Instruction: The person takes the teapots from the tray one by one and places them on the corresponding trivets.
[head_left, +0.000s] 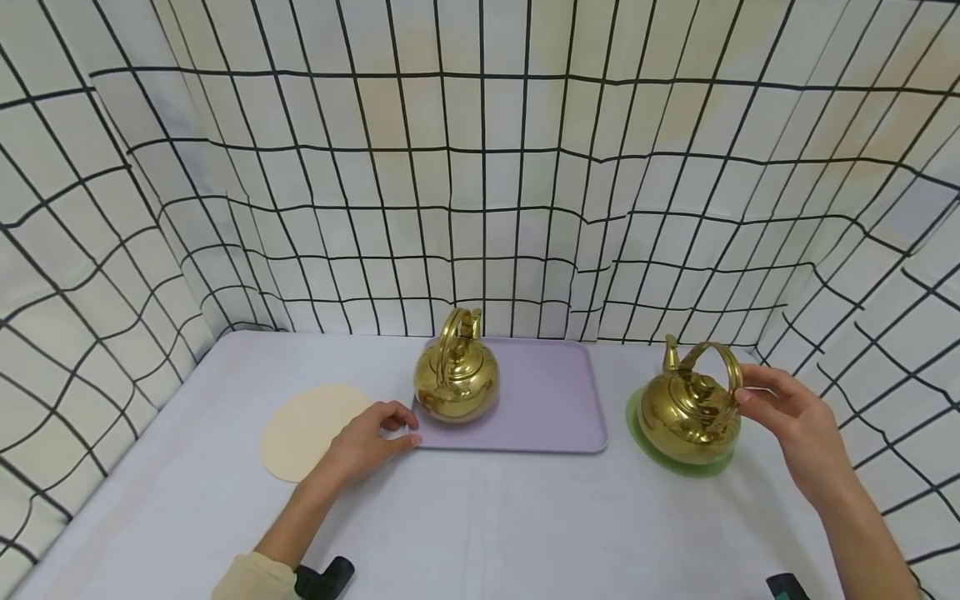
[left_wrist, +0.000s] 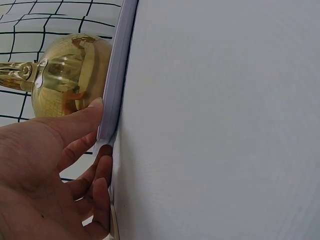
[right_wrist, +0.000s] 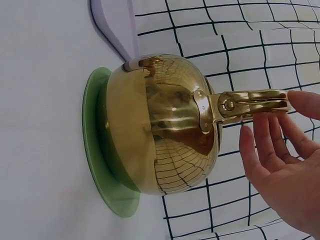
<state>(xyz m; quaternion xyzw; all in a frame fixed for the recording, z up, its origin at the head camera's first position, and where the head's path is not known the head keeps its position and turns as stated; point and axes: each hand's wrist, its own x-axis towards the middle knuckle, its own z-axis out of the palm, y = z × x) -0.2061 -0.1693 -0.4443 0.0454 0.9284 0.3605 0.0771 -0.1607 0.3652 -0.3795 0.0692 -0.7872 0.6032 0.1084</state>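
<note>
My left hand (head_left: 369, 440) is at the front left corner of a lavender tray (head_left: 551, 400). In the left wrist view its thumb lies on the tray rim, with the other fingers bent round the corner. A shiny brass teapot (head_left: 457, 387) stands on the tray's left part, its handle upright. On the right, my right hand (head_left: 797, 425) pinches the arched handle of a second brass teapot (head_left: 690, 421) between thumb and fingers. That teapot's base sits over a green round mat (right_wrist: 95, 150), its spout toward the back left.
A cream round mat (head_left: 303, 433) lies left of the tray, partly behind the left forearm. White cloth (head_left: 517, 525) covers the table. Black-gridded white fabric (head_left: 502, 183) walls the back and both sides. Dark wrist devices (head_left: 330, 578) show at the bottom edge.
</note>
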